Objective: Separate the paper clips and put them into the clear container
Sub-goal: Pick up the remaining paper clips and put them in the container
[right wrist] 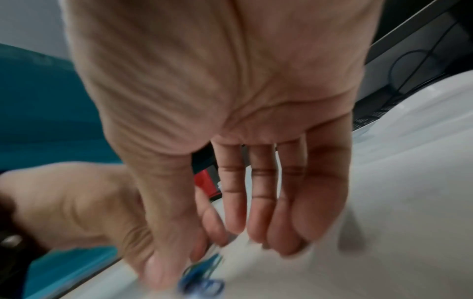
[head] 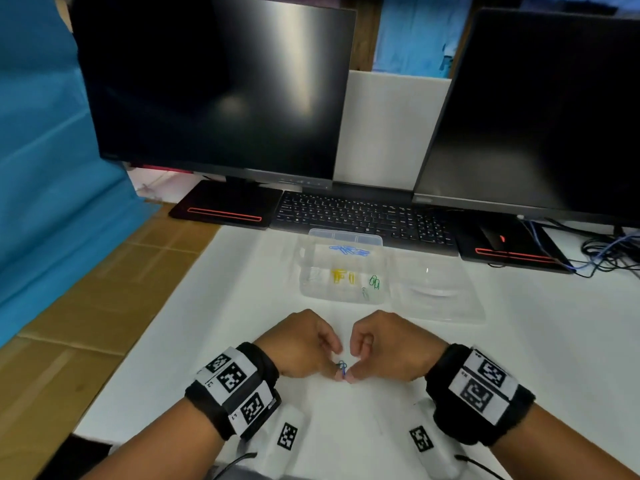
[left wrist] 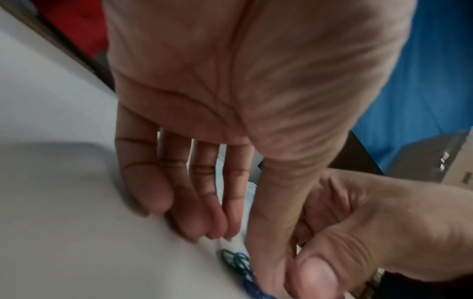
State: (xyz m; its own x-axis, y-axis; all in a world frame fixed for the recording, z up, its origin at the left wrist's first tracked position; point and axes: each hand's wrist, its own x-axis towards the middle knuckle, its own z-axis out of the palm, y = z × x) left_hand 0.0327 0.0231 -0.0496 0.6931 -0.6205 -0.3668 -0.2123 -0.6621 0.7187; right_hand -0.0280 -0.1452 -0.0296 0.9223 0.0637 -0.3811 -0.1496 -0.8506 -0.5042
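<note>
A small linked bunch of blue and green paper clips (head: 342, 368) sits low over the white table between my two hands. My left hand (head: 333, 362) and right hand (head: 352, 371) meet there, thumbs and curled fingers pinching the bunch from either side. The left wrist view shows the clips (left wrist: 238, 263) beside my left thumb, blurred. In the right wrist view they (right wrist: 202, 277) lie by my right thumb. The clear container (head: 311, 289) stands beyond the hands, holding blue, yellow and green clips in separate compartments.
The container's clear lid (head: 436, 296) lies to its right. A keyboard (head: 363, 216) and two dark monitors (head: 214, 84) (head: 540, 112) stand behind. A mouse (head: 491, 233) and cables (head: 609, 251) are at the far right. Cardboard (head: 86, 306) borders the table's left edge.
</note>
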